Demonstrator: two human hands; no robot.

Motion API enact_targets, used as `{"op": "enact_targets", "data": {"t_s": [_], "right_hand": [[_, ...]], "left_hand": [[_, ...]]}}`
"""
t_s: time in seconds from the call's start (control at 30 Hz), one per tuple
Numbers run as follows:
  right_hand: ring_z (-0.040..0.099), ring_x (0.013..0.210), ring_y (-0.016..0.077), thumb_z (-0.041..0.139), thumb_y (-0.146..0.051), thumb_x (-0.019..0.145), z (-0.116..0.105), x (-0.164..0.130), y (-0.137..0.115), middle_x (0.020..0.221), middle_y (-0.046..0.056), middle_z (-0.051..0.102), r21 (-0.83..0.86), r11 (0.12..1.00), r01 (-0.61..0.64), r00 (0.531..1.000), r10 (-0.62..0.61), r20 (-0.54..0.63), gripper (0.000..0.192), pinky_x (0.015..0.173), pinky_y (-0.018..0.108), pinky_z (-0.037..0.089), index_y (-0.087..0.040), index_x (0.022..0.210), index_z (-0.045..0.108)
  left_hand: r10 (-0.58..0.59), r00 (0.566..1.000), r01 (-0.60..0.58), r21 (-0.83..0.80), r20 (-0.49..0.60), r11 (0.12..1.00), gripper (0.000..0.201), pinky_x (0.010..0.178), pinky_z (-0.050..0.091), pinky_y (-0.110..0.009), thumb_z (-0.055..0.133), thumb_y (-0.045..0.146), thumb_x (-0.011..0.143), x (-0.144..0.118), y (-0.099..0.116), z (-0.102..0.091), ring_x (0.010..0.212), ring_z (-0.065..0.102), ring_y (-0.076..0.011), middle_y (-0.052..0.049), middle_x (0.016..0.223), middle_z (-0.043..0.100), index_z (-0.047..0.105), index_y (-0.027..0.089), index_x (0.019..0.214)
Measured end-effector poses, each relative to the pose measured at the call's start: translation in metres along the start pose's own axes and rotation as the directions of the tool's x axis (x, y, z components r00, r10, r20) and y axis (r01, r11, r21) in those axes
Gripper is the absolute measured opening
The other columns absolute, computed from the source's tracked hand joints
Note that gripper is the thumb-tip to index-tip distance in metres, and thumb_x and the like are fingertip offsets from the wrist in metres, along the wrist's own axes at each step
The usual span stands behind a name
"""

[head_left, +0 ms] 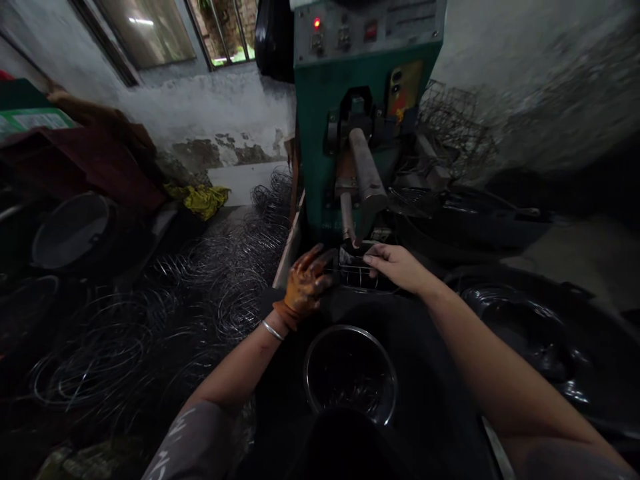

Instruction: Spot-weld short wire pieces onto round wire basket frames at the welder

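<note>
My left hand (306, 283), in a stained orange glove, is left of the machine's lower electrode arm (347, 217). Its fingers are stretched out and apart, blurred at the tips. My bare right hand (393, 263) is closed in a pinch just right of that arm's end, by thin metal wire (356, 269) that runs across between the hands. The wire's full shape is lost in shadow. Above hangs the thick upper arm (367, 167) of the green machine (320, 120). Below my hands sits a round metal bowl (307, 377) with small shiny pieces inside.
Heaps of looped wire (245, 300) cover the floor on the left. A dark basin (570, 333) with coiled wire stands at the right. A yellow cloth (205, 200) lies by the wall. A phone (404, 87) is on the machine's front; a red light (317, 23) glows above.
</note>
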State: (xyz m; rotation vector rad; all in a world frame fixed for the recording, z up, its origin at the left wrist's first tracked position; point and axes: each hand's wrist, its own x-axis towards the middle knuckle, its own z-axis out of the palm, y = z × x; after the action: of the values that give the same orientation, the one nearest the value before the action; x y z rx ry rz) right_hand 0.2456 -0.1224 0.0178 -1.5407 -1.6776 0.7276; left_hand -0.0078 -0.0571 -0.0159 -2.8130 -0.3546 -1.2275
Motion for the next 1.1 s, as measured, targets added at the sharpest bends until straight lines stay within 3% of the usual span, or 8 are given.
{"op": "enact_targets", "data": {"t_s": [0.1,0.23,0.33,0.43,0.57,0.77,0.9,1.1], "right_hand": [[0.059,0.065,0.0186,0.053,-0.051,0.083,-0.004,-0.002,-0.002,0.064,0.004,0.064,0.008,1.000,0.002,1.000,-0.002,0.028,0.036,0.064,0.029,0.043,-0.016,0.083,0.062],[0.061,0.065,0.0190,0.057,-0.049,0.079,-0.007,-0.004,-0.006,0.065,0.004,0.065,0.056,0.996,-0.065,0.997,0.063,0.044,0.036,0.064,0.029,0.045,-0.015,0.084,0.063],[0.066,0.076,0.0215,0.062,-0.044,0.074,-0.008,-0.008,-0.008,0.076,0.006,0.070,0.129,0.991,-0.024,0.997,0.014,0.078,0.035,0.073,0.032,0.051,-0.014,0.090,0.067],[0.068,0.087,0.0236,0.062,-0.038,0.074,-0.005,-0.011,-0.006,0.091,0.007,0.072,0.127,0.989,0.069,0.994,-0.079,0.074,0.031,0.082,0.035,0.054,-0.015,0.093,0.071],[0.068,0.086,0.0237,0.058,-0.033,0.080,0.002,-0.010,0.002,0.090,0.006,0.072,-0.050,0.985,0.168,0.983,-0.171,-0.060,0.025,0.086,0.038,0.054,-0.017,0.091,0.074],[0.067,0.094,0.0249,0.056,-0.035,0.088,0.008,-0.011,0.011,0.100,0.010,0.071,-0.179,0.921,0.347,0.903,-0.379,-0.202,0.019,0.089,0.041,0.053,-0.020,0.083,0.067],[0.066,0.098,0.0253,0.052,-0.034,0.094,0.014,-0.015,0.012,0.106,0.011,0.070,-0.270,0.873,0.405,0.858,-0.465,-0.218,0.019,0.090,0.044,0.052,-0.021,0.087,0.065],[0.065,0.098,0.0271,0.051,-0.032,0.094,0.017,-0.009,0.020,0.100,0.011,0.070,-0.290,0.882,0.371,0.876,-0.436,-0.205,0.018,0.090,0.044,0.050,-0.021,0.087,0.063]], "left_hand": [[0.009,0.997,-0.010,0.020,0.078,1.000,0.028,0.108,0.042,-0.049,0.060,0.043,0.087,-0.006,0.006,0.017,0.143,0.035,-0.0317,-0.010,0.149,0.048,0.071,0.020,0.098],[-0.027,1.000,0.025,0.160,0.012,0.987,0.022,0.104,0.045,-0.045,0.059,0.028,0.088,-0.011,0.005,0.039,0.132,0.047,-0.0276,-0.011,0.142,0.053,0.070,0.020,0.105],[-0.077,0.997,0.071,0.246,0.017,0.967,0.023,0.097,0.048,-0.045,0.064,0.028,0.084,-0.014,0.001,0.047,0.118,0.054,-0.0279,-0.009,0.135,0.058,0.072,0.022,0.105],[-0.119,0.993,0.111,0.234,0.019,0.966,0.025,0.096,0.048,-0.046,0.068,0.032,0.080,-0.015,0.001,0.050,0.118,0.054,-0.0297,-0.010,0.134,0.059,0.072,0.022,0.103],[-0.235,0.970,0.219,0.207,0.060,0.954,0.037,0.100,0.047,-0.048,0.068,0.036,0.082,-0.016,0.002,0.055,0.122,0.051,-0.0306,-0.010,0.140,0.055,0.068,0.021,0.116],[-0.249,0.958,0.211,0.239,0.142,0.948,0.031,0.094,0.050,-0.048,0.066,0.031,0.083,-0.022,-0.009,0.064,0.115,0.056,-0.0314,-0.012,0.130,0.060,0.071,0.022,0.113],[-0.237,0.959,0.201,0.220,0.154,0.955,0.038,0.086,0.053,-0.048,0.066,0.042,0.080,-0.019,-0.013,0.062,0.105,0.059,-0.0332,-0.015,0.123,0.062,0.073,0.020,0.110],[-0.248,0.947,0.208,0.201,0.202,0.957,0.033,0.088,0.052,-0.046,0.065,0.034,0.078,-0.010,-0.014,0.055,0.107,0.060,-0.0316,-0.013,0.127,0.060,0.073,0.023,0.108]]}}
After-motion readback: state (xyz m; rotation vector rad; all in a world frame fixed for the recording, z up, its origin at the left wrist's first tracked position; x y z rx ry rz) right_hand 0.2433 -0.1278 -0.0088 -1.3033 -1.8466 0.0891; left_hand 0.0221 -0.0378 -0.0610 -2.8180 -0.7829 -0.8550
